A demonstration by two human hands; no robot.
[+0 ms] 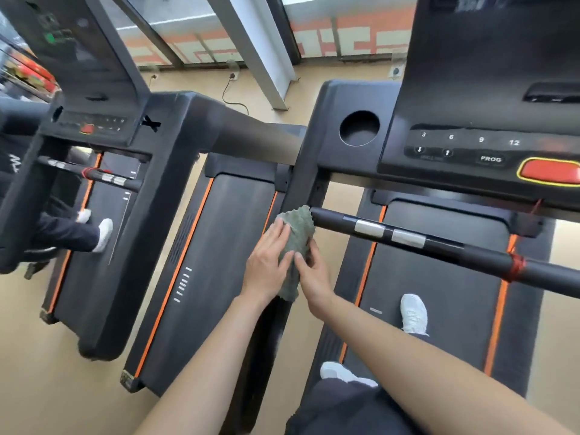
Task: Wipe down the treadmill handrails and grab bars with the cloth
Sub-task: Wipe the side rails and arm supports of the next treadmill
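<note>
Head: hands together on cloth

Green cloth between left hand and right hand

I see my forearms bare from wrist to frame edge, white sneakers on both feet, dark fabric over my thigh.

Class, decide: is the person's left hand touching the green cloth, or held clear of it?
Touching. The head view shows the left hand with its straight fingers laid flat on the cloth, with no gap between them.
</note>
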